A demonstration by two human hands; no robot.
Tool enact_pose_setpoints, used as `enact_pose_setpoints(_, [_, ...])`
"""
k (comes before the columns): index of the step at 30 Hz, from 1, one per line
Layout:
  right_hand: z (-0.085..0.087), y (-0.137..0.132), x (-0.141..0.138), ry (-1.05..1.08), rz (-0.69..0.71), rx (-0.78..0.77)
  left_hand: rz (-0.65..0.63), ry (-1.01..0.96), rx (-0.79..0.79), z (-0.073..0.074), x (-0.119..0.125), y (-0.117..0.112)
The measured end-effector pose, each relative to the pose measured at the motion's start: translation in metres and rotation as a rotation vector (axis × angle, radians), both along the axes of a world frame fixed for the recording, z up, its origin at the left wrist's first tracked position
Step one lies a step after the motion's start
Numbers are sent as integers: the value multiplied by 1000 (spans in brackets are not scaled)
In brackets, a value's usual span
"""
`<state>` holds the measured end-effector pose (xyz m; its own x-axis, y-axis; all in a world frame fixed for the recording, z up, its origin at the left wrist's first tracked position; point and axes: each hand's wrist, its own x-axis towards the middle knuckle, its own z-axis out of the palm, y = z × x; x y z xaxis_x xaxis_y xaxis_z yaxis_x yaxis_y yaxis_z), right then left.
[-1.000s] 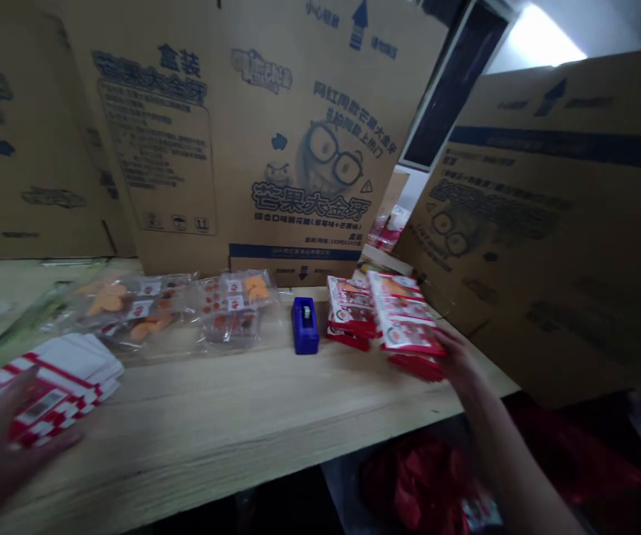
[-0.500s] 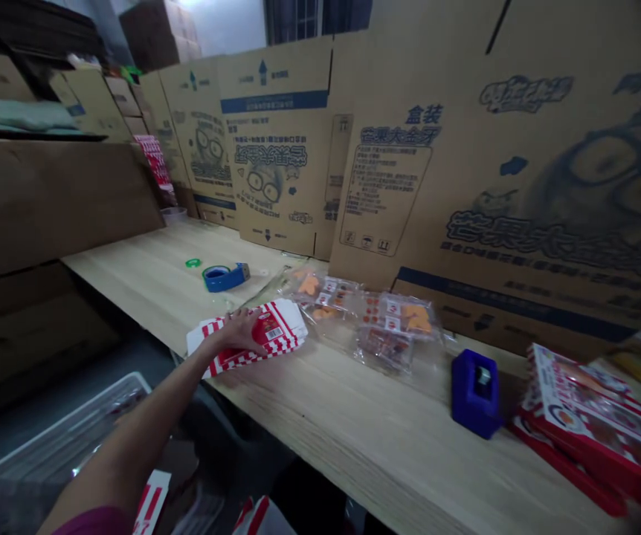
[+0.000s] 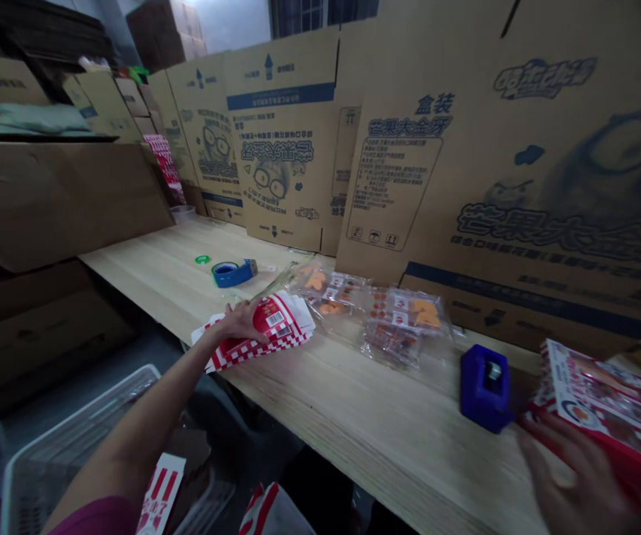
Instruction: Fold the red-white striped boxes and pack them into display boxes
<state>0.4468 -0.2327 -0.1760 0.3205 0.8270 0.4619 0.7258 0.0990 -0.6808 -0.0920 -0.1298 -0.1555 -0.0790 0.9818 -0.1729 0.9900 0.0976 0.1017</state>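
My left hand (image 3: 241,322) is on a stack of flat red-and-white checked cartons (image 3: 284,316) at the table's near edge. Its thumb and fingers grip the top carton, which bows up slightly from the others. At the lower right, my right hand (image 3: 577,475) is blurred, with its fingers stretched apart and nothing seen in them. It is beside a red-and-white printed box (image 3: 604,401); whether it touches the box I cannot tell. A blue tape dispenser (image 3: 485,388) stands just left of that box.
Clear packets with orange pieces (image 3: 410,316) lie along the table's back, before tall cardboard cartons (image 3: 287,141). A blue tape roll (image 3: 233,273) and a green ring (image 3: 202,259) sit further left. Below the table edge are a white plastic crate (image 3: 75,438) and a red-striped carton (image 3: 161,494).
My right hand has come into view at the lower right, near the printed box. Under my left hand the top carton has bent upward. The view has shifted slightly.
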Motion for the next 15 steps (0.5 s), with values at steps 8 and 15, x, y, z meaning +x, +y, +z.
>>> enact_pose_setpoints(8, [-23, 5, -135, 701, 685, -435, -126, -231, 426, 46, 99, -73])
enact_pose_setpoints(15, [-16, -16, -160, 989, 828, -492, -293, -596, 399, 15, 212, -127])
